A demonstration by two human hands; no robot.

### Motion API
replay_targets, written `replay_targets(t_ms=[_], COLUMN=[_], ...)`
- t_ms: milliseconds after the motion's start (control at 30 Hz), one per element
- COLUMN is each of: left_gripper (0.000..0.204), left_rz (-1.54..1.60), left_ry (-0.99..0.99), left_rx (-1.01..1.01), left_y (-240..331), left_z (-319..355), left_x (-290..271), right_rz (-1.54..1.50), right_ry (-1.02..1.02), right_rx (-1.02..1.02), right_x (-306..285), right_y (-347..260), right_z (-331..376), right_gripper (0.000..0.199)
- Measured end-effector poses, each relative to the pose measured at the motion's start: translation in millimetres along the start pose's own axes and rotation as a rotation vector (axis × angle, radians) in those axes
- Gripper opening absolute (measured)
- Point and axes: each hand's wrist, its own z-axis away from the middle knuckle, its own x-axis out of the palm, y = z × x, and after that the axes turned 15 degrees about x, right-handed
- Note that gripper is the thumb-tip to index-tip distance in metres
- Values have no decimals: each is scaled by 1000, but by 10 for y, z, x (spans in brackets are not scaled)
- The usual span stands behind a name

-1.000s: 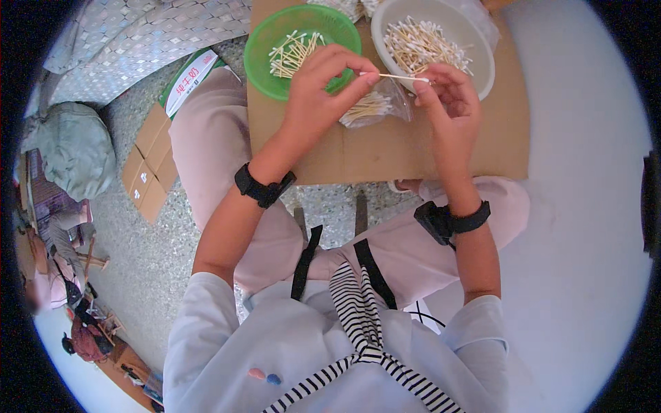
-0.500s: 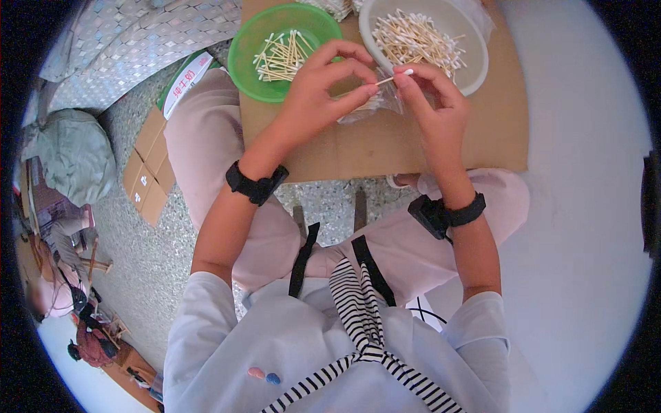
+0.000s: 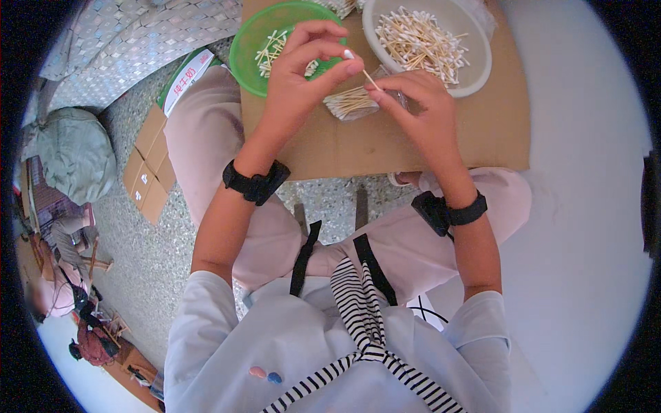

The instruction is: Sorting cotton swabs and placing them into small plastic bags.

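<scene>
Here my left hand pinches the swab near its top, my right hand its lower end, just right of the green bowl, presumably for steadiness.

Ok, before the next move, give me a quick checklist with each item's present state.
1. Right hand pinching the cotton swab near its lower end: ok.
2. Left hand at the swab's upper white tip: ok; firmness of grip: cannot tell.
3. Lower tip in good shape: cannot tell, not clearly visible.
4. Green bowl contents fully visible: not ok, left hand covers part.
5. Grey bowl holding a swab pile: ok.
</scene>
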Motion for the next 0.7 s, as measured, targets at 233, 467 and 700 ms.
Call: replay_targets(t_ms=[233, 467, 700], left_gripper=[8, 12, 15], left_rz=[11, -85, -161], left_ry=[-62, -153, -184], left_rx=[-87, -33, -18], left_y=[54, 131, 90], left_z=[-1, -50, -39], left_x=[-24, -41, -31], right_rz=[-29, -445, -400], right_ry=[-9, 60, 38], right_rx=[48, 356, 267], right_x=[-4, 0, -25], right_y=[-92, -127, -109], right_z=[36, 25, 17], right_gripper=[17, 11, 11])
